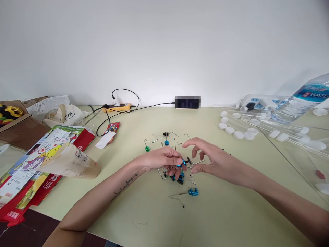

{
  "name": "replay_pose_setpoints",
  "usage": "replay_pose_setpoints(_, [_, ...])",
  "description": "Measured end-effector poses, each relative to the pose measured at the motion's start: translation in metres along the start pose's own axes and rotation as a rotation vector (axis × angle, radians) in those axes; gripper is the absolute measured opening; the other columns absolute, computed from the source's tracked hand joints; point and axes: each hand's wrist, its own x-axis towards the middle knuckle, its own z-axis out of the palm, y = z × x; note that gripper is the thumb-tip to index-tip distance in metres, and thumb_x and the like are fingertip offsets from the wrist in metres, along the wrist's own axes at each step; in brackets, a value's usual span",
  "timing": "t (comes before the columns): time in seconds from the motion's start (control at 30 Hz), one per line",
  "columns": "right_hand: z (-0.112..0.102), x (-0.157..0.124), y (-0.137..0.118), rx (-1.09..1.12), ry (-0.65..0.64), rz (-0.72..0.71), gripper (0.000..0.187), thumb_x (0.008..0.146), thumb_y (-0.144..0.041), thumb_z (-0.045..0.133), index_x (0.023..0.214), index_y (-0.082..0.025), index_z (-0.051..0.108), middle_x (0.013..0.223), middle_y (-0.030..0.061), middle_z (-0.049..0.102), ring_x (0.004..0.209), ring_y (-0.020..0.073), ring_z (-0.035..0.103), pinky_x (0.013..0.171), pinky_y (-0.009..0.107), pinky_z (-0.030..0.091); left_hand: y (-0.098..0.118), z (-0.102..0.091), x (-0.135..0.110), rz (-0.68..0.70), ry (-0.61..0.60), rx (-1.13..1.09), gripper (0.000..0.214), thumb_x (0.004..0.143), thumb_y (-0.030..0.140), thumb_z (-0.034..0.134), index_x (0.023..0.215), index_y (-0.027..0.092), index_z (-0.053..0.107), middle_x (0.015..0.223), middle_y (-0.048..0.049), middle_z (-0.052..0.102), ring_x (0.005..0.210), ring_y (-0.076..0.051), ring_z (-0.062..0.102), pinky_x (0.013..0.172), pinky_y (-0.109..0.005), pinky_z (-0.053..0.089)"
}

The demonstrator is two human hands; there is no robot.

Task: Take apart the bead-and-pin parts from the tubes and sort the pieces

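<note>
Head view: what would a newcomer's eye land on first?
The two hands meet at centre: the left hand pinches a blue-tipped wire piece, the right hand open beside it. Under them lies a small heap of wire pieces; white caps line the right side, printed cartons the left edge.

Pale green table (pixel 231 212) bears wire parts (pixel 191 192), white caps (pixel 238 134), power strip (pixel 117 108).

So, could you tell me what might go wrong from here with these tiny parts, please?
The small blue metal fitting is pinched only at the left hand's fingertips and could slip into the pile of blue and black parts beneath. The thin bent wires may snag the right hand. The small green bead lies loose and could roll off the pale green table.
</note>
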Motion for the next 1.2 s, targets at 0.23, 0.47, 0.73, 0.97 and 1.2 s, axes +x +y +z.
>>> replay_pose_setpoints(0.23, [0.003,-0.002,-0.001,-0.037,-0.061,-0.073,0.024,0.092,-0.044,0.039,0.094,-0.026,0.056,0.089,0.001,0.061,0.078,0.0179,0.055,0.068,0.031,0.041,-0.001,-0.001,-0.001,0.018,-0.002,-0.014,0.035,0.086,0.045,0.053,0.089,0.012,0.065,0.069,-0.0039,0.064,0.053,-0.007,0.05,0.053,-0.021,0.038])
replay_pose_setpoints(0.47, [0.004,0.001,0.001,-0.069,0.015,0.019,0.032,0.09,-0.052,0.04,0.09,-0.025,0.057,0.078,0.0011,0.059,0.071,0.0184,0.055,0.06,0.03,0.04,0.0,0.0,-0.001,0.01,0.012,-0.029,0.037,0.085,0.046,0.054,0.088,0.011,0.066,0.067,-0.0039,0.063,0.052,-0.007,0.05,0.051,-0.02,0.037])
replay_pose_setpoints(0.73, [-0.004,-0.001,-0.002,-0.035,0.09,-0.03,0.047,0.079,-0.052,0.058,0.121,-0.034,0.044,0.117,0.0032,0.053,0.098,0.0224,0.053,0.07,0.031,0.044,-0.001,0.0,-0.001,0.032,0.016,-0.035,0.034,0.087,0.043,0.052,0.081,0.011,0.064,0.067,-0.0038,0.063,0.052,-0.006,0.049,0.051,-0.02,0.037])
replay_pose_setpoints(0.97, [-0.001,0.0,0.002,-0.073,-0.066,-0.069,0.031,0.094,-0.044,0.035,0.086,-0.024,0.056,0.078,0.0001,0.06,0.071,0.0164,0.056,0.062,0.029,0.04,0.001,0.004,-0.003,0.001,0.036,-0.01,0.036,0.086,0.045,0.052,0.086,0.012,0.065,0.066,-0.0033,0.063,0.051,-0.007,0.05,0.052,-0.021,0.037])
replay_pose_setpoints(1.2, [-0.004,-0.001,0.0,-0.09,0.047,0.0,0.029,0.088,-0.051,0.046,0.1,-0.026,0.055,0.09,0.0019,0.061,0.077,0.018,0.056,0.062,0.028,0.042,0.003,0.006,-0.002,-0.002,0.04,-0.014,0.035,0.086,0.044,0.052,0.086,0.012,0.064,0.064,-0.0017,0.061,0.05,-0.006,0.049,0.049,-0.02,0.035])
